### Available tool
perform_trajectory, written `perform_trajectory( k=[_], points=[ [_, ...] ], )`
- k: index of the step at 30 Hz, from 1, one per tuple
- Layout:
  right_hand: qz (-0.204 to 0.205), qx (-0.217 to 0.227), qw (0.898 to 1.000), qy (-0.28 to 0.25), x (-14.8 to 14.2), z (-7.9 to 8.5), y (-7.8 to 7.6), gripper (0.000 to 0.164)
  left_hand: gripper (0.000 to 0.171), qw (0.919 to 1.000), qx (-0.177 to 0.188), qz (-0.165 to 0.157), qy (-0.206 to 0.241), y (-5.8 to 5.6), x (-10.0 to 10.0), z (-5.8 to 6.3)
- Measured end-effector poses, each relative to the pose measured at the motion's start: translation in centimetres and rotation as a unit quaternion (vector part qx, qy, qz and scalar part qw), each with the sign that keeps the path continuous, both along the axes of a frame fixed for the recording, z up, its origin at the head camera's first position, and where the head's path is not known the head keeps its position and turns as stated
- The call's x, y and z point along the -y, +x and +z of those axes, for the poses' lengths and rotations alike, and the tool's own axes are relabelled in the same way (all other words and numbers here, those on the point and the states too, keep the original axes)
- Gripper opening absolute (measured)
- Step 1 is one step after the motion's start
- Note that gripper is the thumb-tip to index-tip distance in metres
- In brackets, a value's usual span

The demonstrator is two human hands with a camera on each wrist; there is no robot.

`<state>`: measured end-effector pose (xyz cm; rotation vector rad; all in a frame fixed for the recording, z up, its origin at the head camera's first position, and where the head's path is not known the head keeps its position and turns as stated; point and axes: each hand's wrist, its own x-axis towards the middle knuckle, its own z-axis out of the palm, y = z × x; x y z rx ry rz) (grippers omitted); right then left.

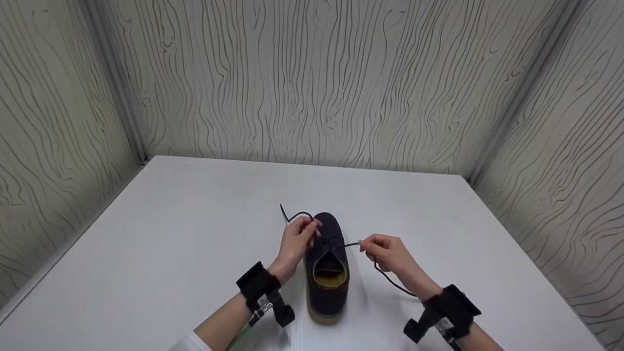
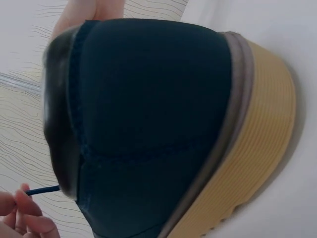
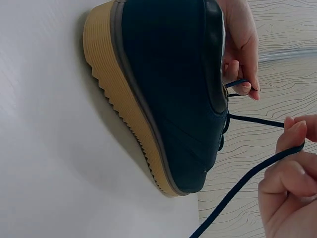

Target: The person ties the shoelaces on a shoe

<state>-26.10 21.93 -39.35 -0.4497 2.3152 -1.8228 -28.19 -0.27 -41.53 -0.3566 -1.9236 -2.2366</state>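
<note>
A dark navy shoe (image 1: 329,297) with a tan ridged sole (image 3: 116,94) stands upright on the white table, its toe pointing away from me. Over the left side of its laced front, my left hand (image 1: 296,241) pinches one dark shoelace end (image 1: 301,213), whose tip sticks up beyond the fingers. To the right, my right hand (image 1: 390,251) pinches the other lace (image 1: 352,244) between thumb and fingertips. That lace runs taut from the eyelets, and its loose length (image 3: 242,181) trails below the hand. In the left wrist view the shoe's heel (image 2: 153,99) hides much of the left hand.
The white table (image 1: 209,209) reaches back to wood-grain patterned panels (image 1: 302,83) on three sides. Metal posts (image 1: 117,92) stand at the corners. Each wrist wears a black camera mount (image 1: 446,312). A green cable (image 1: 238,336) hangs by the left forearm.
</note>
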Motion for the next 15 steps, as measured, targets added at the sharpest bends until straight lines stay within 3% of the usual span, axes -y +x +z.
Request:
perform_trajectory(
  k=[15],
  points=[
    [0.007, -0.034, 0.999, 0.001, 1.1, 2.6, -1.1, 0.019, 0.018, 0.9992, 0.001, -0.020, -0.034, 0.0, -0.2, 0.8]
  ],
)
